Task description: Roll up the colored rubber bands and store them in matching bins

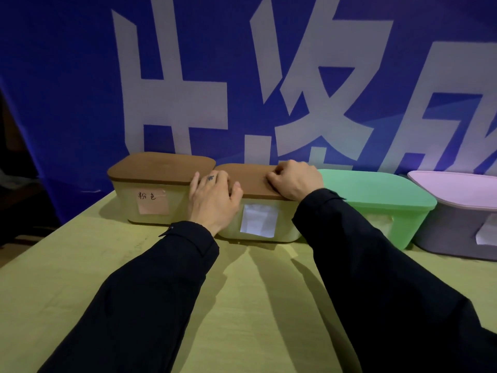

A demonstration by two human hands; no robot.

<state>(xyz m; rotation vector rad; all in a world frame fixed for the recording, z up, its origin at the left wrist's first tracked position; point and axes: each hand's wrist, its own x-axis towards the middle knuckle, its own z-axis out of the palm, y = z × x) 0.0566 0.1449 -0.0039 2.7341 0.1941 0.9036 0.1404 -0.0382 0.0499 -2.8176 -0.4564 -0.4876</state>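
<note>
Perhaps event booth: printed banner backdrop

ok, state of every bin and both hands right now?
Cream bin with pink label: wooden lid on, closed.
Cream bin with white label: wooden lid on, both hands on it.
Green plastic bin: lid on.
Purple plastic bin: lid on.
Left hand: fingers flat on lid.
Right hand: fingers curled on lid.

Both arms wear long black sleeves with buttoned cuff tabs at the wrists, both hands are bare, and the left hand carries a small dark tattoo on one finger.
</note>
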